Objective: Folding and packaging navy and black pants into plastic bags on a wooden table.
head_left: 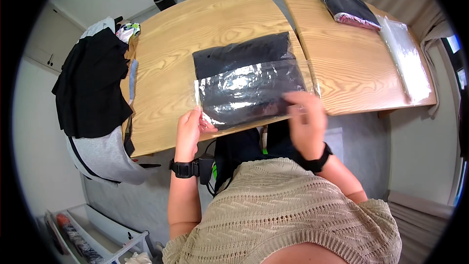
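Observation:
A folded dark garment lies on the table in front of me, its near part inside a clear plastic bag. The far part of the dark cloth shows beyond the bag's pale edge. My left hand pinches the bag's near left corner between thumb and fingers. Over the near right corner is my right hand, its fingers bent and smeared by motion. Whether it grips the plastic there I cannot tell. Each wrist wears a black band.
Wooden tables stand side by side with a narrow gap. On the right one lie another bagged dark garment and a stack of clear bags. Black clothes and a grey garment drape at the left. A white bin stands lower left.

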{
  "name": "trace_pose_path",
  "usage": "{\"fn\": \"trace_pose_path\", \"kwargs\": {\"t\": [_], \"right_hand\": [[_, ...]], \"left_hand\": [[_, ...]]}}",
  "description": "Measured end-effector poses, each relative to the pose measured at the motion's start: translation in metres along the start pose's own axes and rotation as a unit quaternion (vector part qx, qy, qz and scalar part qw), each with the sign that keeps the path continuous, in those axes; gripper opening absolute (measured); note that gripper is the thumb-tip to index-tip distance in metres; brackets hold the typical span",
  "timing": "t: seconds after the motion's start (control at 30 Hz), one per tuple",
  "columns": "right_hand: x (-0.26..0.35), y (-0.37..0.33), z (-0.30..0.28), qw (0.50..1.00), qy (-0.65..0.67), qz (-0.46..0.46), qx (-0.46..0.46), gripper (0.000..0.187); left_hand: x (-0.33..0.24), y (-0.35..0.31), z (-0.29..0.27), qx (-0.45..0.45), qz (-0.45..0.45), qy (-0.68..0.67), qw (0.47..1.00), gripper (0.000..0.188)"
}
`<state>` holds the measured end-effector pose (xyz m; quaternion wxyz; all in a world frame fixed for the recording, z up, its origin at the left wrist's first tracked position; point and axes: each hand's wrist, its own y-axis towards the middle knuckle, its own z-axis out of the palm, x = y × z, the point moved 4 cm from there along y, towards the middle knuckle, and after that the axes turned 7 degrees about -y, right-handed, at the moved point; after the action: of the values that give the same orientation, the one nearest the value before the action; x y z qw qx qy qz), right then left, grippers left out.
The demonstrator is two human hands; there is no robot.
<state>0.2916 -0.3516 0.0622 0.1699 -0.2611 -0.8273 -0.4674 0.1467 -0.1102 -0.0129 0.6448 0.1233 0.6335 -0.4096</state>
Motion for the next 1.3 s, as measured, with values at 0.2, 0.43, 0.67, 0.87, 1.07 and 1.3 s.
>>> {"fn": "trace_pose_path", "kwargs": {"t": [0.2,0.43,0.67,0.87,1.07,1.3], "right_hand": [[0.009,0.014,0.074,0.948,-0.247,-0.082,0.185,0.044],[-0.010,0.022,0.071,0.945,-0.247,-0.061,0.205,0.047],[-0.013,0.035,0.072,0.928,-0.284,-0.114,0.211,0.053],[-0.035,0.037,0.075,0.924,-0.263,-0.108,0.257,0.056],[-0.039,0.043,0.076,0.915,-0.251,-0.085,0.303,0.057],[-0.040,0.043,0.081,0.912,-0.246,-0.088,0.316,0.056]], "left_hand": [[-0.010,0.001,0.007,-0.010,-0.013,0.011,1.000,0.032],[-0.066,-0.012,0.012,-0.139,0.289,0.411,0.854,0.028],[-0.067,0.012,0.098,0.142,0.425,0.674,0.588,0.070],[-0.049,0.037,0.095,0.173,0.433,0.705,0.534,0.072],[-0.046,0.046,0.097,0.221,0.373,0.705,0.562,0.073],[-0.042,0.053,0.094,0.265,0.324,0.686,0.596,0.073]]}}
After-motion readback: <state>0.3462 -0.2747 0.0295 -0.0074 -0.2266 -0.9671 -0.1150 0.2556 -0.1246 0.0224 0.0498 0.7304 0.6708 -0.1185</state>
